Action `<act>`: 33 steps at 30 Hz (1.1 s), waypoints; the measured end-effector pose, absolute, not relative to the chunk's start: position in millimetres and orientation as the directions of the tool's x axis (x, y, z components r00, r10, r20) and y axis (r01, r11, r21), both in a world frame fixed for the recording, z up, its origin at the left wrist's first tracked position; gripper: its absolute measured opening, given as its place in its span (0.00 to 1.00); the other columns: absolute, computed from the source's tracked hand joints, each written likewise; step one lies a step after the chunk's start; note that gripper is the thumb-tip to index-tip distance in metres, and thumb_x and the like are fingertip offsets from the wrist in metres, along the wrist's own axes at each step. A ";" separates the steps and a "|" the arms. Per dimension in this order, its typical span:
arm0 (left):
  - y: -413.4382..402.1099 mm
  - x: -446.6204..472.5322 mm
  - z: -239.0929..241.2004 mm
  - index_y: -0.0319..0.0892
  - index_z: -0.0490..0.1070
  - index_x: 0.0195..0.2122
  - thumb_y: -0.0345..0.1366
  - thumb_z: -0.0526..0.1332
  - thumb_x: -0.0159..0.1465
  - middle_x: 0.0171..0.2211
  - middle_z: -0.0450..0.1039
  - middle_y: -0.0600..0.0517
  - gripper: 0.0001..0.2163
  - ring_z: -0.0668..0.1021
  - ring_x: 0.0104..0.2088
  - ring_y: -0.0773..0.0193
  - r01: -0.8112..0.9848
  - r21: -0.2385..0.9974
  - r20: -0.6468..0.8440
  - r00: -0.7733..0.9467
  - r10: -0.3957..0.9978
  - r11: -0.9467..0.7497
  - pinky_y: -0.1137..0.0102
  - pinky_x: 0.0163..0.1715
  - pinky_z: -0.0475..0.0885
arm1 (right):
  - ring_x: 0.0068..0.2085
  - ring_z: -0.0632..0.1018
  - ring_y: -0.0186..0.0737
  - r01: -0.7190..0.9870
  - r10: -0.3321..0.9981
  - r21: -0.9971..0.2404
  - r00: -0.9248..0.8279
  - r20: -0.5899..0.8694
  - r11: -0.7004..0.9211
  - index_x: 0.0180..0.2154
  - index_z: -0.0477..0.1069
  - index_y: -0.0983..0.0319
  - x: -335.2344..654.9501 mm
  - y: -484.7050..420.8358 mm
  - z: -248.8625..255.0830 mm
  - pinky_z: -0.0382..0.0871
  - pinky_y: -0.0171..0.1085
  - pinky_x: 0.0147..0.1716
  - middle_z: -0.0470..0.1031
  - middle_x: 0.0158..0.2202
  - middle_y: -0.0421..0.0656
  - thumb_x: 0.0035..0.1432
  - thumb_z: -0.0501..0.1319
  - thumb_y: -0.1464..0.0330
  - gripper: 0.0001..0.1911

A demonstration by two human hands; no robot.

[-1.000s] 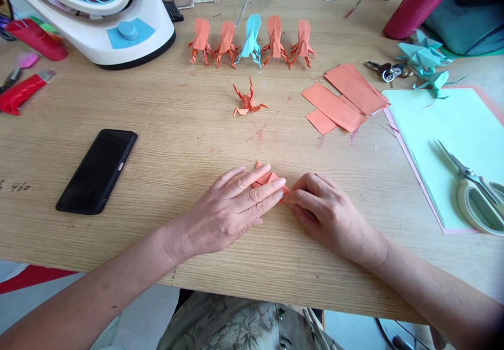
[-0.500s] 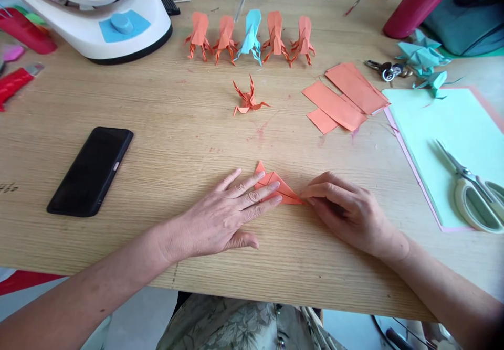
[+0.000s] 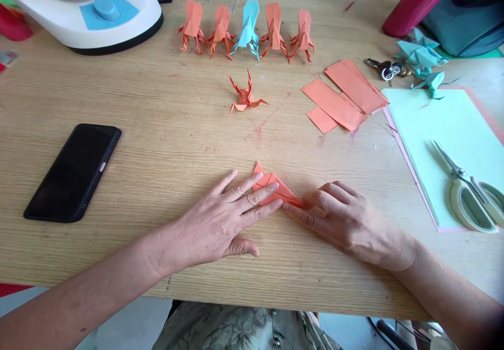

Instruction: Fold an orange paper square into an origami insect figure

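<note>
A small folded piece of orange paper (image 3: pixel 270 181) lies on the table in front of me, with creases across it and a point at its top. My left hand (image 3: pixel 224 213) rests flat over its left part, fingers spread and their tips on the paper. My right hand (image 3: pixel 346 221) is closed at the paper's right corner, its thumb stretched along the lower edge and its other fingers curled. That corner is partly hidden by the right hand's fingers.
Beyond my hands sits an orange origami figure (image 3: pixel 246 98), with a row of several more and a blue one (image 3: pixel 249 27) behind. Orange paper strips (image 3: pixel 334 103) lie to the right, near scissors (image 3: pixel 468 192) on green sheets (image 3: pixel 421 124). A phone (image 3: pixel 73 171) lies left; a white fan base (image 3: pixel 118 19) stands behind.
My right hand has turned over, its thumb now reaching left along the paper's lower edge. My left hand stays on the paper. The view has shifted slightly.
</note>
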State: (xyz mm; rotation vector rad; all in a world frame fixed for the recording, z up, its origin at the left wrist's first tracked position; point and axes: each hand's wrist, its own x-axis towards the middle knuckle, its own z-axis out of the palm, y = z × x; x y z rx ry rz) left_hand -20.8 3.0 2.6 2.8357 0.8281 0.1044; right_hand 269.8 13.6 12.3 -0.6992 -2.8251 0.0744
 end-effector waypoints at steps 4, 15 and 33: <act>2.8 -21.0 3.2 0.48 0.50 0.72 0.58 0.55 0.68 0.74 0.47 0.46 0.36 0.50 0.73 0.44 0.528 0.182 0.005 0.843 0.537 -0.830 0.45 0.69 0.49 | 0.35 0.73 0.43 0.456 0.469 -0.110 -0.859 0.206 0.883 0.63 0.68 0.57 270.8 13.1 12.6 0.70 0.44 0.35 0.75 0.37 0.47 0.68 0.53 0.77 0.24; 1.9 -22.7 0.1 0.46 0.50 0.72 0.55 0.58 0.68 0.73 0.48 0.44 0.36 0.51 0.73 0.43 0.525 0.202 0.015 0.843 0.538 -0.827 0.42 0.67 0.52 | 0.34 0.73 0.41 0.475 0.508 -0.183 -0.825 0.248 0.861 0.58 0.71 0.58 276.2 11.6 8.7 0.70 0.43 0.33 0.76 0.39 0.47 0.68 0.55 0.76 0.20; 7.1 -13.9 3.2 0.36 0.63 0.65 0.46 0.53 0.74 0.68 0.61 0.42 0.24 0.60 0.70 0.48 0.452 0.244 0.121 0.864 0.490 -0.858 0.50 0.67 0.55 | 0.35 0.73 0.38 0.577 0.772 -0.558 -0.603 0.201 0.596 0.37 0.74 0.60 268.6 16.6 6.2 0.68 0.40 0.39 0.71 0.34 0.42 0.65 0.62 0.73 0.03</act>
